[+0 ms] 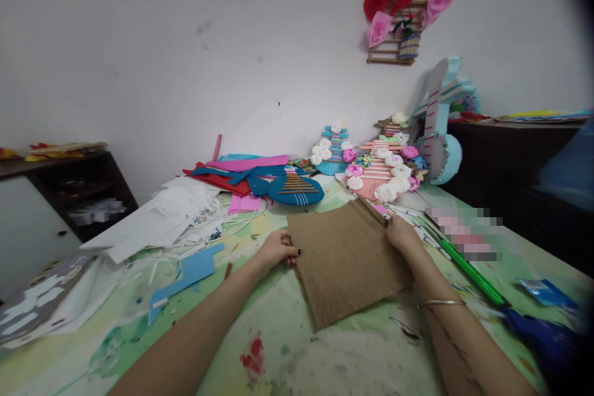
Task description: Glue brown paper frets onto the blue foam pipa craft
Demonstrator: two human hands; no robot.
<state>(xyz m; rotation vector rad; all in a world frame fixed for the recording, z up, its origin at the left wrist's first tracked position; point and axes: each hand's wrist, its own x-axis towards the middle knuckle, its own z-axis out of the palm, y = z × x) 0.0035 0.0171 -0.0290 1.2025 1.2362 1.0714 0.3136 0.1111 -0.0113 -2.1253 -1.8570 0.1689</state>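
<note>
A brown sheet of crepe paper (350, 260) is held spread out above the table, slightly tilted. My left hand (281, 250) pinches its left edge, with the thumb on top. At the upper right edge my right hand (400, 234) is closed on the same sheet, where a narrow folded or rolled strip shows along the border. Part of the right fingers is hidden behind the wrist and paper. Behind the sheet lies a dark blue lute-shaped craft (297, 189) with brown sticks and white strings.
White paper and cord (185, 207) pile up at the left, near a cut blue sheet (197, 269). Flower-trimmed lute crafts (385, 173) stand at the back. A green tool (473, 275) and a blue packet (547, 292) lie on the painted tabletop (278, 352) at the right.
</note>
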